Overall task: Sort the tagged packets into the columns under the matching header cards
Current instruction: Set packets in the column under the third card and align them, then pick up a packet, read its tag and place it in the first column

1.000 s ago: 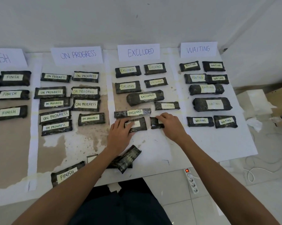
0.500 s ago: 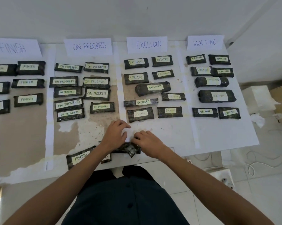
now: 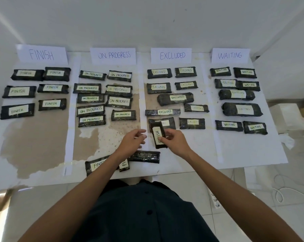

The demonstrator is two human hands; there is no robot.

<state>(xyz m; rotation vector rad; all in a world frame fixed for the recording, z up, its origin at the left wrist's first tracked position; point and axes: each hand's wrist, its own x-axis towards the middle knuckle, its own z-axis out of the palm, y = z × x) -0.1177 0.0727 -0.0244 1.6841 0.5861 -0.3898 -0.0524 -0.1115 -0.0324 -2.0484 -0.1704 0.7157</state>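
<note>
Operator: Packet (image 3: 159, 135) position?
Checker: Lifted over near end of EXCLUDED column, tag reading FINISH, long axis running near to far. Pinched at near end by thumb and fingers of right hand (image 3: 175, 143). Left hand (image 3: 133, 141) just left of it, fingers loosely curled, gripping nothing.

Operator: Handling?
Checker: Judged light: carried from one end by one hand, no visible sag. Glossy dark wrap, probably slippery; filling likely soft, so no hard squeezing. Paper tag taped on top; keep fingertips off its edges. For transfer, regrip across short sides at mid-length, left hand supporting from below if needed.

Operator: Destination?
Checker: Column under FINISH card (image 3: 41, 54), far left. Six packets already there in two files; set down on bare brown area (image 3: 34, 137) nearer than them, tag up.

Operator: Obstructions?
Checker: EXCLUDED packet (image 3: 171, 124) directly beyond and partly hidden by held one; raise clear before moving left. ON PROGRESS packets (image 3: 91, 110) between here and target; carry above, no sliding. Unsorted group at near edge: FINISH-tagged packet (image 3: 95, 165), another partly under left forearm, and face-down packet (image 3: 145, 156), tag unseen. Keep forearms from sweeping these off table edge. White box (image 3: 286, 117) and crumpled paper (image 3: 286, 141) right of table, well apart from path; ignore.
</note>
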